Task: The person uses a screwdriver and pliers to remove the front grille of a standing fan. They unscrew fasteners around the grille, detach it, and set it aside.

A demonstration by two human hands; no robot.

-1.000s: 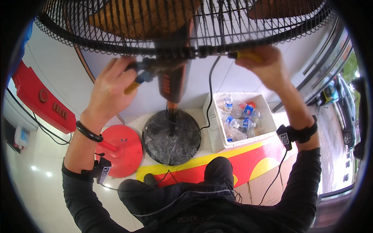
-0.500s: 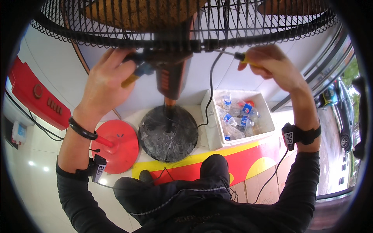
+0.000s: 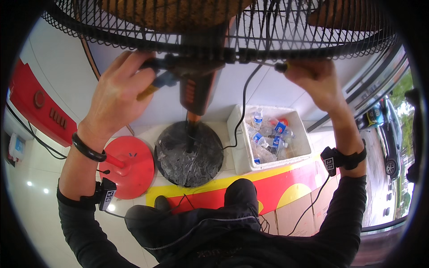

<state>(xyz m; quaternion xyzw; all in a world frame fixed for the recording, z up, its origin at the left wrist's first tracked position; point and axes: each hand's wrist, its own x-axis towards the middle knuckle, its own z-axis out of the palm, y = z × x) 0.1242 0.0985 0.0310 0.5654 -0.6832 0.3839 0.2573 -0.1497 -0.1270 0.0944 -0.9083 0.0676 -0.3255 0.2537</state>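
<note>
A large pedestal fan's black wire guard [image 3: 313, 49] spans the top of the view, dusty brown blades [image 3: 178, 13] showing through it. My left hand [image 3: 120, 91] is closed round the dark and yellow-blue handles of what look like pliers [image 3: 167, 78]; their head lies against the underside of the guard rim. My right hand [image 3: 315, 82] grips a screwdriver [image 3: 280, 67] with a black and yellow handle. Its thin shaft points left to the clamp [image 3: 243, 55] on the rim; whether the tip touches a screw is too small to tell. Behind the tools stands the fan's dark post [image 3: 195, 96].
Below is the fan's round black base [image 3: 190, 156], beside a red round base [image 3: 129, 172]. A white foam box [image 3: 241, 156] holds several plastic bottles. A black cable [image 3: 244, 100] hangs from the fan. At left is a red panel [image 3: 42, 105]; a glass front lies at right.
My view has shifted slightly, so the guard sits a little farther right. My right hand has turned on the screwdriver handle, hiding more of it. The left-hand grip stays the same.
</note>
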